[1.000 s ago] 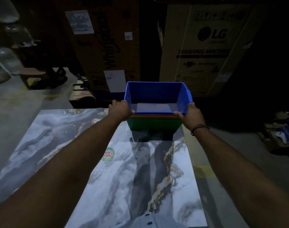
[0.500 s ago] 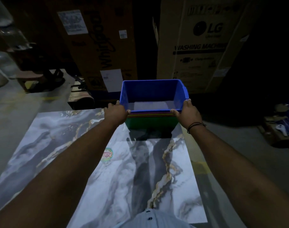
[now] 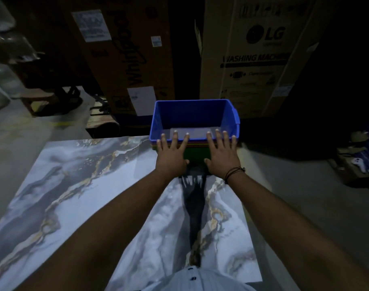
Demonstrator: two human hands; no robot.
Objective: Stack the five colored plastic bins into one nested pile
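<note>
1. Desk (image 3: 78, 185): marble-patterned top, nearest item. It carries the pile at its far right corner, which I judge keeps the rest of the top free.
2. Left hand (image 3: 172, 156): fingers spread flat, palm down, laid against the near face of the pile, fingertips at the top rim. It grips nothing. I read the flat palm as a press or steadying push, not a lift.
3. Right hand (image 3: 221, 155): same open, splayed pose just beside the left, a dark cord at the wrist. Two palms side by side would spread the load evenly, so the pile seats square.
4. Blue bin (image 3: 192, 114): topmost, upright, open side up, empty.
5. Lower bins (image 3: 195, 152): a green wall below thin coloured rims, nested under the blue one. The light is dim; I cannot count the rims with confidence, though the stack looks complete.
6. Cardboard cartons (image 3: 261, 53): tall appliance boxes behind, well apart from the desk.
</note>
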